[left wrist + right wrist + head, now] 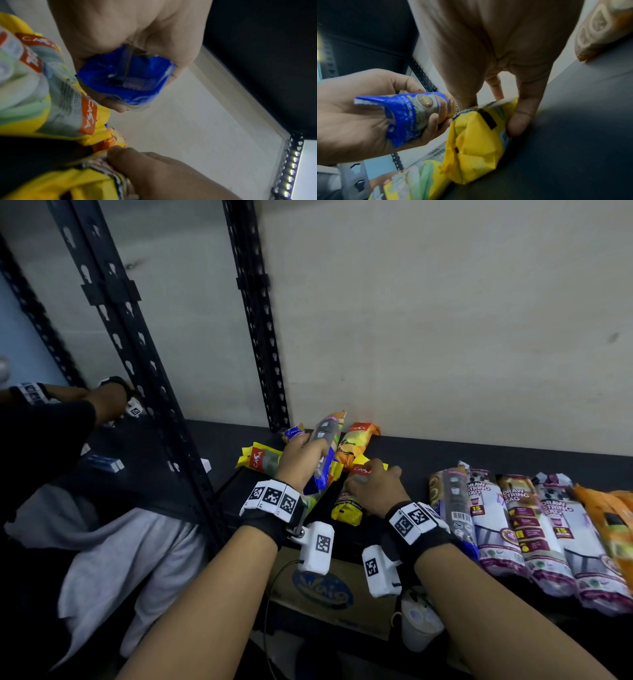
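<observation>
The left hand (pixel 301 460) is curling its fingers round a slim pack (pixel 327 428) with a blue crimped end, grey middle and orange top, holding it tilted over the pile on the dark shelf (pixel 479 453). Just right, the right hand (pixel 376 487) is pinching a crumpled yellow pack (pixel 347 508) that is lying on the shelf, with a row of drawstring-bag packs (pixel 520 525) lying further right

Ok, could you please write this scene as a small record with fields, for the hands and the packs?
Place: dark shelf board of a black metal rack
Left hand: grips a blue-ended plastic pack, held tilted above the shelf
Right hand: grips a yellow plastic pack lying on the shelf
Behind the hands: orange plastic pack, lying on the shelf
To the right: row of purple-and-white drawstring bag packs
Far left: second person's hand at the neighbouring bay
</observation>
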